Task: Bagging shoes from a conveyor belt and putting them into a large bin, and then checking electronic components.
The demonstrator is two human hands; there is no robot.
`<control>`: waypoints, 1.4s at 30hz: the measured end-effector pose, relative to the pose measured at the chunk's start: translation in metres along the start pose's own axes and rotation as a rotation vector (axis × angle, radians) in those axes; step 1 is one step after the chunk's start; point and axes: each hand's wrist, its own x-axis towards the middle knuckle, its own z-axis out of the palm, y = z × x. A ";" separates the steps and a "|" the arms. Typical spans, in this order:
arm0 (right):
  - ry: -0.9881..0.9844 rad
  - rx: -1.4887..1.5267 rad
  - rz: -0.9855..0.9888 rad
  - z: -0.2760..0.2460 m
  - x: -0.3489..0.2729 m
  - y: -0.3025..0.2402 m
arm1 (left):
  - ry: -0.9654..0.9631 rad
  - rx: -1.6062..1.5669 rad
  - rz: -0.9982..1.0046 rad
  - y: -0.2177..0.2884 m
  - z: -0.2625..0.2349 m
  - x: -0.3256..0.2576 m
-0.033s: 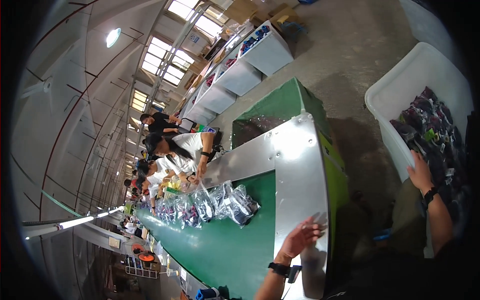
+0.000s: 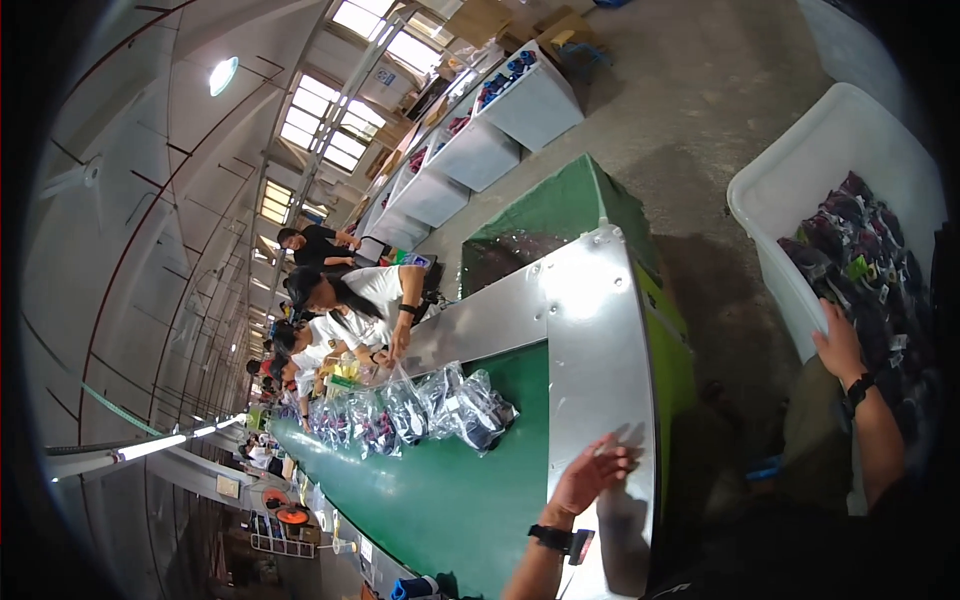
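Note:
My left hand point(image 2: 591, 474) hovers above the metal edge of the conveyor table point(image 2: 596, 385), its fingers loosely curled and apart, with nothing in it. To the right, my right hand point(image 2: 841, 343) grips the rim of a large white plastic bin point(image 2: 768, 250), with its fingers partly hidden. Inside that bin lies a heap of dark, plastic-wrapped goods point(image 2: 860, 255) with a bright green patch among them. Beyond my left hand, clear plastic bags with dark contents point(image 2: 478, 410) lie in a row on the green belt point(image 2: 440, 510).
A co-worker in a white top point(image 2: 378, 295) handles bags at the table's far side, with more people behind. A green bin point(image 2: 620, 205) stands against the table's end. White bins point(image 2: 535, 100) of goods line the far wall. A blue item point(image 2: 415, 587) lies at the lower edge.
My left hand has shifted slightly to the left above the metal edge. My right hand stays at the bin's rim, and the bags lie as before.

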 end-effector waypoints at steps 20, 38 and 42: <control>0.005 -0.100 -0.008 0.003 0.007 -0.008 | 1.393 0.358 0.527 0.143 -0.245 -0.032; 0.006 -0.196 0.022 0.010 0.003 0.020 | 0.885 0.423 0.823 0.095 -0.180 0.014; -0.009 -0.171 0.014 0.014 0.004 0.024 | 0.781 0.669 0.946 0.054 -0.118 0.000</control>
